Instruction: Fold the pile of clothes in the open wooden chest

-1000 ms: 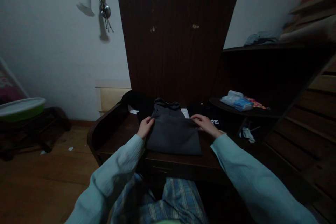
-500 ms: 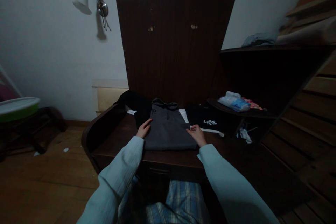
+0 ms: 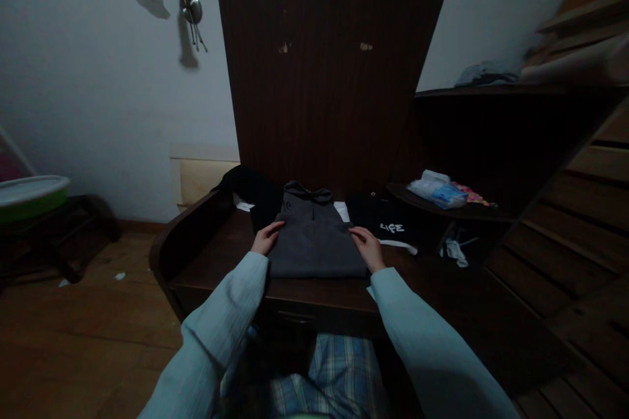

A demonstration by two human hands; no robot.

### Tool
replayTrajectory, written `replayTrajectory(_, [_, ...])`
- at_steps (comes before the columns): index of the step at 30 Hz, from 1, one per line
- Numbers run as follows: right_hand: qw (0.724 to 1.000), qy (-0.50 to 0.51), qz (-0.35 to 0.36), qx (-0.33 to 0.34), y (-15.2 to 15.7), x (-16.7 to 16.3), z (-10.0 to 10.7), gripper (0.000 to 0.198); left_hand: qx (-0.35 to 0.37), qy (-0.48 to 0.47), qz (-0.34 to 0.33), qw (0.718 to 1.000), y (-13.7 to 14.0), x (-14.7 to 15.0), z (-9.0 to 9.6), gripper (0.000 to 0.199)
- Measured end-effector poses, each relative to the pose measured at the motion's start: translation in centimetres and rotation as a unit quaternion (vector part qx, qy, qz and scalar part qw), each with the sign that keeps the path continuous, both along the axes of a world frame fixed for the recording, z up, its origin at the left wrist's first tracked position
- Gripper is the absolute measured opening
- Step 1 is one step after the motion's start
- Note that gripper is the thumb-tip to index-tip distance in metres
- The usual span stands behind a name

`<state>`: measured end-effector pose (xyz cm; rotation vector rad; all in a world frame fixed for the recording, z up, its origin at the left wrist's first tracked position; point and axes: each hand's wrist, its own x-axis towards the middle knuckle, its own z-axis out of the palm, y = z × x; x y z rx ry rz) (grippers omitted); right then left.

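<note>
A dark grey collared shirt (image 3: 317, 252) lies folded on the dark wooden desk, its collar toward the back panel and its folded lower part facing me. My left hand (image 3: 266, 237) is closed on the left end of the folded layer's upper edge. At the right end of that same edge, my right hand (image 3: 367, 247) pinches the cloth between thumb and fingers. The edge runs fairly straight between both hands. Behind and right of the shirt lies a black garment (image 3: 368, 213) with white lettering, and some white cloth (image 3: 341, 211) shows beside the shirt.
Black cloth (image 3: 246, 182) is heaped over the desk's left side. On the right, a small curved shelf (image 3: 417, 198) carries a blue-and-white plastic packet (image 3: 437, 190). A tall brown panel (image 3: 324, 91) stands behind the desk (image 3: 211, 262). A green basin (image 3: 34, 200) rests on a stool at far left.
The folded layer's right corner, lifted a moment ago, now lies level with the left. My left hand has moved slightly up along the shirt's side to the fold's edge.
</note>
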<state>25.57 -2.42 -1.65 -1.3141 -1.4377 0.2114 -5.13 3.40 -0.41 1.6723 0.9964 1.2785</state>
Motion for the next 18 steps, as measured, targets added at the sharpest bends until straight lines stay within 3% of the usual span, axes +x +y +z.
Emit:
replayTrajectory(8, [0.999, 0.002, 0.013, -0.049, 1.0, 0.2, -0.9, 0.026, -0.060, 0.000, 0.059, 0.996, 0.8, 0.2, -1.0, 0.037])
replayTrajectory(18, [0.998, 0.025, 0.015, -0.056, 1.0, 0.1, -1.0, 0.026, -0.062, -0.003, 0.073, 0.995, 0.8, 0.2, -1.2, 0.034])
